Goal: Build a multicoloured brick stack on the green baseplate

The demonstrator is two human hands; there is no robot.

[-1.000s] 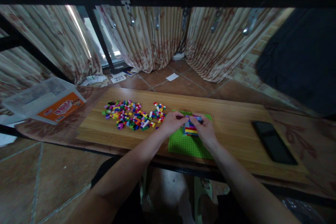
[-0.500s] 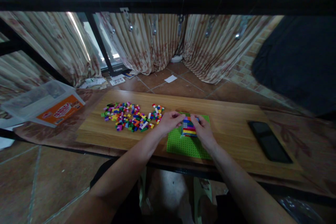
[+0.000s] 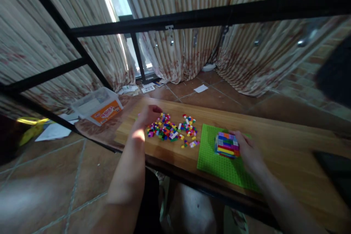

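On the green baseplate [image 3: 208, 161] stands a rectangular block of stacked toy bricks [image 3: 226, 145], with blue, purple and orange pieces on top and red and yellow layers along its side. My right hand [image 3: 246, 148] grips this block at its right side, the fingers reaching behind it. Over the far left part of the loose toy bricks [image 3: 167, 131] is my left hand [image 3: 149, 114]. Its fingers are bent and apart from the thumb, and no brick shows in them. A smaller group of bricks [image 3: 189, 126] lies between the pile and the baseplate.
The wooden board [image 3: 175, 155] lies on a low table. Beyond its left end is a clear plastic box [image 3: 95, 106] with an orange label. A dark phone or tablet [image 3: 334, 168] lies at the right. A black metal bar [image 3: 192, 22] crosses in front of the curtains [image 3: 186, 55].
My left hand has left the brick block and moved left to the loose pile. My right hand stays at the block. The view has turned left, and a few bricks now show nearer the baseplate.
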